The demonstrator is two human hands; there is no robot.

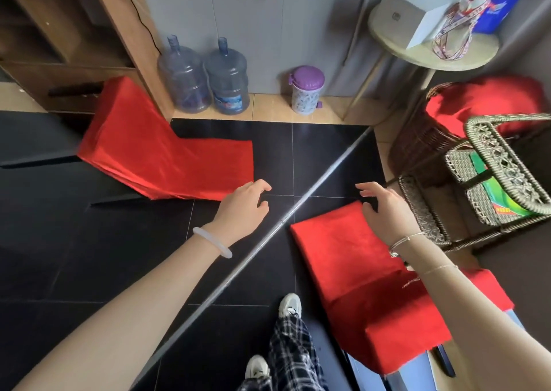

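Observation:
A long silver pole [262, 241] runs slantwise over the black tiled floor [89, 256] between my two arms. My left hand [244, 206] hovers left of the pole with fingers loosely curled and holds nothing. My right hand [384, 206] reaches over the far end of a red cushion [351, 259] that lies at the right, fingers spread and relaxed, holding nothing. A second red cushion [155, 149] leans bent against a wooden shelf unit [68, 42] at the left.
Two blue water jugs [205, 77] and a purple-lidded bin [307, 89] stand by the grey wall. At the right are a round table [402, 53] with a white box [417, 12], wicker chairs [492, 167] and another red cushion [483, 101]. My feet [289, 304] are below.

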